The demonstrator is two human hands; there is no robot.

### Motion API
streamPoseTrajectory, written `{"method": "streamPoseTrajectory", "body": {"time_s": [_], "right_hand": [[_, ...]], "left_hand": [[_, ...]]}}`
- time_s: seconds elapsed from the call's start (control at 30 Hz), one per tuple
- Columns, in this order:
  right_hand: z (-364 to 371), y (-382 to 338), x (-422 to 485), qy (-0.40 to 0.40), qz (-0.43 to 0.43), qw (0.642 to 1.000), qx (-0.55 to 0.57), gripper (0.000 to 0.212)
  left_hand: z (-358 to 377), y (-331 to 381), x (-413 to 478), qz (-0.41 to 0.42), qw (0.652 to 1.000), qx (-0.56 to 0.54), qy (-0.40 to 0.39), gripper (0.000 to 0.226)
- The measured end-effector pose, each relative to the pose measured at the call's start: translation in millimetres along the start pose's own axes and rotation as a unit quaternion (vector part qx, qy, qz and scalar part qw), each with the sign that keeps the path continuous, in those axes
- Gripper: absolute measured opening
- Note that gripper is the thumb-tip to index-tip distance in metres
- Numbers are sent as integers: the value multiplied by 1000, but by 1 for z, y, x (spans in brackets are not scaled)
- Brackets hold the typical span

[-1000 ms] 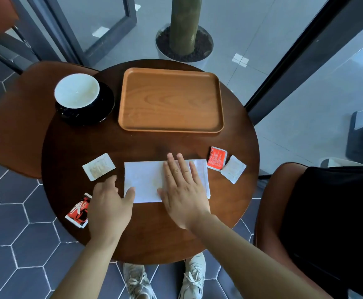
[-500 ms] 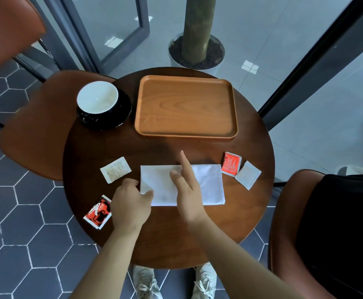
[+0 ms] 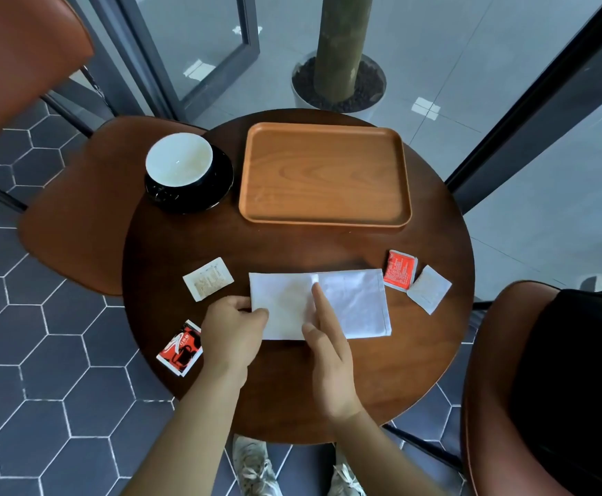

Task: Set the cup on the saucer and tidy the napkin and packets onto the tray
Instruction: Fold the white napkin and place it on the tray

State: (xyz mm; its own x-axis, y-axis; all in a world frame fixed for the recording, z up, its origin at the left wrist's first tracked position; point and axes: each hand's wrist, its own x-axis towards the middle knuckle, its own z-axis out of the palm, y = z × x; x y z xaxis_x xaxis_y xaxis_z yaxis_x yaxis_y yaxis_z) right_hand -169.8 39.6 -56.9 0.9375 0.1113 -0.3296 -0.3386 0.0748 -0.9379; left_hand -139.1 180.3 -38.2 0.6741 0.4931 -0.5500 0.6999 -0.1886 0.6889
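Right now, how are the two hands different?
The left hand pinches the napkin with curled fingers; the right hand presses it with a straight forefinger. The left hand is at the napkin's left edge; the right hand reaches to its middle. Both touch the napkin.

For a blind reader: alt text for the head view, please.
A left hand pinches a white napkin by its left edge on a round table; the right hand presses its middle. Nearby: four packets, a wooden tray, a cup on its saucer.

Bright daylight; edges bowed, perhaps slightly soft.
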Motion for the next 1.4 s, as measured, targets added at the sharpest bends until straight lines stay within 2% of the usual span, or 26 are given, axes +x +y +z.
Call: {"method": "streamPoseTrajectory", "body": {"time_s": [0.3, 0.43, 0.53, 0.63, 0.77, 0.87, 1.03, 1.13, 1.3, 1.4], "right_hand": [[-6, 6, -12, -20, -20, 999, -38, 61], [-14, -5, -7, 43, -13, 999, -2, 43], [-28, -11, -1, 108, -37, 991, -68, 33], [-39, -15, 5, 106, -77, 977, -167, 36], [-22, -24, 24, 16, -26, 997, -68, 48], [0, -27, 44, -6, 25, 1000, -17, 46], [-2, -23, 37, -14, 6, 1000, 0, 49], [-8, -15, 24, -13, 31, 999, 35, 55], [-11, -8, 9, -6, -2, 1000, -11, 53], [-12, -5, 1, -3, 45, 999, 22, 52]], "left_hand": [[7, 0, -11, 26, 998, -55, -4, 19], [9, -4, -20, 37, 996, -80, -1, 25], [9, -7, -22, 48, 995, -82, 21, 23], [10, -9, -21, 48, 994, -94, 26, 25], [12, -10, -20, 45, 992, -114, 32, 24], [14, -10, -21, 47, 990, -128, 37, 25], [13, -8, -20, 57, 990, -119, 40, 25], [14, -8, -19, 62, 992, -105, 45, 25], [15, -8, -21, 75, 991, -93, 53, 26], [17, -2, -27, 79, 990, -93, 67, 30]]}}
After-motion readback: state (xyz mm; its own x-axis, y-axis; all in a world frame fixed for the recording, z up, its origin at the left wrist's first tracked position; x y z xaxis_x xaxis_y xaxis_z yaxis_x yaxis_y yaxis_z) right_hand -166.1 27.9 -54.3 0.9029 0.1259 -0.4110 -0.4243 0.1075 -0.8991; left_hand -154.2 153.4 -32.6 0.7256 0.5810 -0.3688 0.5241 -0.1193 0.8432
